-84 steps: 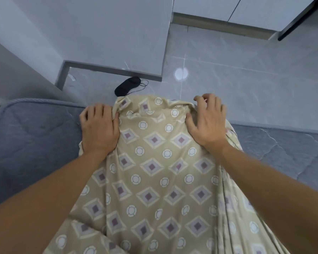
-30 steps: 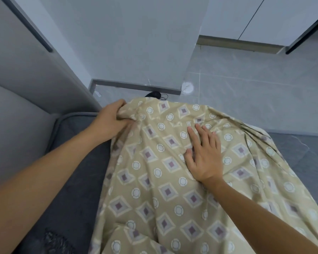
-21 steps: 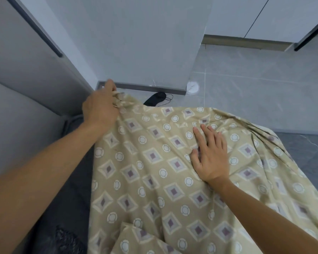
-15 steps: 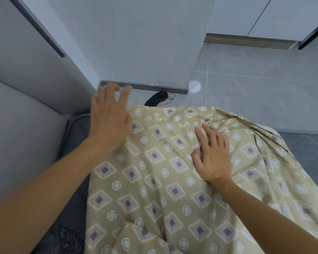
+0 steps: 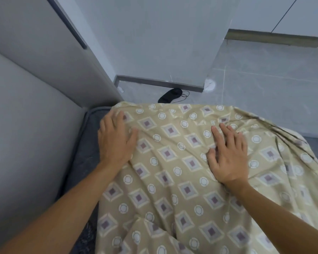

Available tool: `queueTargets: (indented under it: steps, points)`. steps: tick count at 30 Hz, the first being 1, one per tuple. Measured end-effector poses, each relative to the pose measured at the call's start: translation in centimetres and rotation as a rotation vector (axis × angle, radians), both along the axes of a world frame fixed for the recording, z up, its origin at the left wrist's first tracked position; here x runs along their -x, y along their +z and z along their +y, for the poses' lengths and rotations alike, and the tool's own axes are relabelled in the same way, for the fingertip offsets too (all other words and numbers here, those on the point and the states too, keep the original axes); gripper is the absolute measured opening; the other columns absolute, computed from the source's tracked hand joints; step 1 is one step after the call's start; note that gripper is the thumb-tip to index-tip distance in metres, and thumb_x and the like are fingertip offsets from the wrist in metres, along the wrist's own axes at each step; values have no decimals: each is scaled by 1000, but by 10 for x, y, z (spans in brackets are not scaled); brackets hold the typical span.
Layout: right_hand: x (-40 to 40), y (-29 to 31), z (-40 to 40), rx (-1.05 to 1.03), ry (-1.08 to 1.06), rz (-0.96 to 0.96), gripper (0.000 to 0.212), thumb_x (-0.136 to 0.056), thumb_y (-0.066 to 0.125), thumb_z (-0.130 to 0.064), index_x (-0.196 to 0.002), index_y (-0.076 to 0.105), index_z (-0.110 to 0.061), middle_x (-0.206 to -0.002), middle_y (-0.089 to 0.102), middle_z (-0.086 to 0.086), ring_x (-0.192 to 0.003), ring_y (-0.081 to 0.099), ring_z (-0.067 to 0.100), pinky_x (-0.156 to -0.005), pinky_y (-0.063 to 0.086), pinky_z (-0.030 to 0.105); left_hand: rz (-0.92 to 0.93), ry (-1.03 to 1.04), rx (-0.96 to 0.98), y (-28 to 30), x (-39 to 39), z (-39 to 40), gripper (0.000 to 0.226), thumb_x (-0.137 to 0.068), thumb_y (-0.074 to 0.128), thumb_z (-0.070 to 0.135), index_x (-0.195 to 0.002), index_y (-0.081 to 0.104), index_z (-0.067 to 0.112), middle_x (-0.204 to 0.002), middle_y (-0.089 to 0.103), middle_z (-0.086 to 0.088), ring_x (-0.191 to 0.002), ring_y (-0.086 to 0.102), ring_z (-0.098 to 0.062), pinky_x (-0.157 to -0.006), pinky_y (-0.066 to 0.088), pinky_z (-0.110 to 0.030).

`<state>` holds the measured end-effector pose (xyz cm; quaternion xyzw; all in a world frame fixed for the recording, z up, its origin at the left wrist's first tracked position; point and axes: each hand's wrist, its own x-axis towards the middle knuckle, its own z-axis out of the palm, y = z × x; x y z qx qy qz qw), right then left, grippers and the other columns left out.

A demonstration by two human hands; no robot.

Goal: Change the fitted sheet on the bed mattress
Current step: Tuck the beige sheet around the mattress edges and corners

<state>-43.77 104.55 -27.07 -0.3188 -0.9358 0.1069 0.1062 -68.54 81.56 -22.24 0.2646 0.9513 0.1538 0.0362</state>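
Note:
A beige fitted sheet [image 5: 173, 180] printed with diamonds and circles lies spread over the corner of the dark grey mattress [image 5: 84, 153]. My left hand [image 5: 116, 138] rests flat on the sheet's left edge near the mattress corner, fingers straight. My right hand [image 5: 228, 156] presses flat on the sheet further right, fingers spread. Wrinkles run away from the right hand toward the sheet's far right side. A strip of bare mattress shows left of the sheet.
A padded grey headboard [image 5: 26, 125] rises at the left against the mattress. Beyond the bed is grey tiled floor [image 5: 264, 98] with a black eye mask [image 5: 170, 95] lying near a white cabinet base [image 5: 154, 43].
My left hand pulled the sheet's edge leftward to the mattress corner, released it, then came down flat on the sheet. My right hand stayed pressed in place.

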Motion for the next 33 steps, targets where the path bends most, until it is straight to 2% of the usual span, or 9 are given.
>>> queueTargets:
  steps: [2, 5, 8, 11, 14, 20, 27, 30, 33]
  points:
    - [0, -1, 0, 2, 1, 2, 69, -92, 48, -33, -159, 42, -18, -163, 39, 11, -153, 31, 33, -128, 15, 56, 24, 118, 3, 9, 2, -4, 70, -91, 70, 46, -145, 44, 10, -139, 45, -17, -124, 43, -37, -101, 45, -52]
    - [1, 0, -2, 8, -3, 11, 69, -91, 49, -32, -159, 43, -17, -163, 40, 11, -153, 32, 33, -128, 16, 57, -221, 341, 34, 20, 13, -5, 82, -82, 80, 59, -137, 48, 7, -130, 56, -17, -122, 52, -39, -95, 47, -50]
    - [2, 0, -2, 5, -1, 8, 69, -92, 50, -32, -159, 43, -17, -163, 40, 11, -153, 32, 33, -128, 15, 56, -463, 376, -153, 28, 24, 0, 44, -80, 87, 39, -102, 65, 7, -96, 72, -5, -95, 69, -33, -73, 54, -43]
    - [3, 0, -2, 5, -2, -12, 68, -93, 47, -34, -159, 43, -17, -163, 39, 11, -153, 31, 33, -129, 15, 55, -607, 358, -347, 34, 24, 3, 12, -89, 76, 19, -91, 72, 8, -86, 77, -6, -89, 74, -31, -79, 61, -49]
    - [2, 1, -2, 8, -2, -25, 68, -93, 47, -34, -159, 42, -18, -164, 39, 10, -153, 31, 33, -128, 15, 56, -710, 328, -465, 40, 24, 2, 12, -94, 74, 19, -106, 72, 22, -101, 78, 4, -95, 75, -18, -88, 61, -42]
    - [1, 1, 0, -9, -2, -14, 67, -93, 48, -33, -158, 45, -16, -162, 41, 11, -151, 34, 34, -127, 17, 57, -312, 397, -284, 54, 46, -15, 37, -87, 80, 38, -96, 54, 12, -87, 63, -4, -81, 62, -33, -68, 48, -42]
    - [1, 3, -2, 12, -6, -35, 68, -93, 46, -34, -159, 43, -18, -163, 39, 10, -153, 30, 32, -129, 15, 56, 266, -109, 182, 59, 12, -19, 52, -85, 72, 20, -133, 51, 15, -125, 44, -15, -108, 44, -36, -88, 43, -51]
    - [3, 4, -2, 16, -5, -29, 68, -93, 47, -33, -159, 44, -17, -163, 40, 10, -153, 30, 32, -129, 14, 55, 63, -196, 126, 45, -1, 0, 63, -90, 64, 41, -148, 47, 24, -153, 36, -11, -140, 35, -37, -116, 32, -55]
    - [1, 3, -2, 25, -11, -27, 68, -93, 46, -33, -159, 43, -18, -163, 39, 9, -154, 29, 31, -130, 12, 54, -64, -256, 264, 6, -7, 2, 75, -99, 35, 70, -165, 19, 38, -174, 6, -4, -161, 0, -29, -128, 9, -59]
